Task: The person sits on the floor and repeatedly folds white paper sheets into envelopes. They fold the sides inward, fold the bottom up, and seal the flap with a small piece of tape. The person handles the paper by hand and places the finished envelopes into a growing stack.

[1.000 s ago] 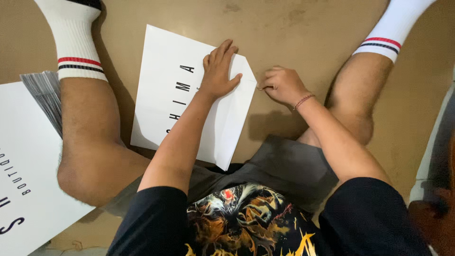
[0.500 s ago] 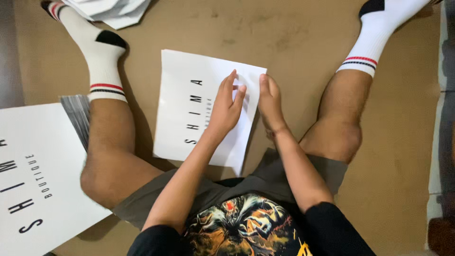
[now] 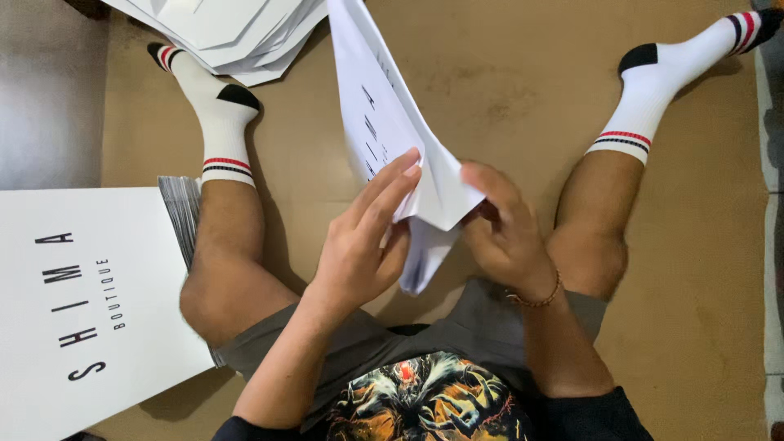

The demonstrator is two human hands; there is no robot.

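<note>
I sit on a brown cardboard floor with my legs spread. Both hands hold a white printed sheet of card, folded and lifted off the floor between my knees. My left hand grips its near left side with the fingers laid over the printed face. My right hand pinches the folded near corner from the right. A thin bracelet circles my right wrist.
A stack of flat white printed sheets lies at the left beside my left knee. Another pile of white folded pieces sits at the top left near my left foot. Grey floor shows at the far left.
The sheet lay flat on the floor under both hands pressing a fold; now it is raised off the floor and held up in both hands. The view has shifted down and closer.
</note>
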